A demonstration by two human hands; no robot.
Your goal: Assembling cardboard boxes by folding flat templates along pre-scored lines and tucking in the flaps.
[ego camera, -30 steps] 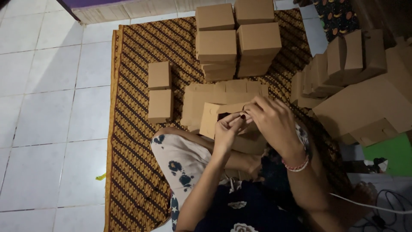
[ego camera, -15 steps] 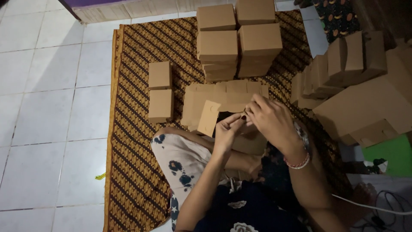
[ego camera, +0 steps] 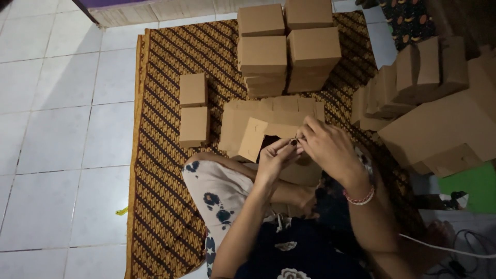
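Fingers of our left hand are pinched together on the edge of a half-folded cardboard box, thumb and forefinger closed at the rim of its dark opening. Our right hand curls over the same spot from the right, fingertips pressed against the box wall, touching the left fingertips. We can't tell how much of the box sits under the right palm; it hides that side.

Box position: held off the ground above our lap, one flap tilted up to the left, just in front of a flat pile of unfolded blanks on the patterned mat.

Around it:
- Two small closed boxes lie end to end on the mat, left of the blanks, apart from them.
- Stacked finished boxes sit at the mat's far end, in two columns side by side.
- More folded boxes lean in a row at right, beside a large brown carton.
- Green sheet lies under the carton's near corner.
- White tile floor to the left of the mat.
- Beaded bracelet on the right wrist.
- White cable runs across the lower right.
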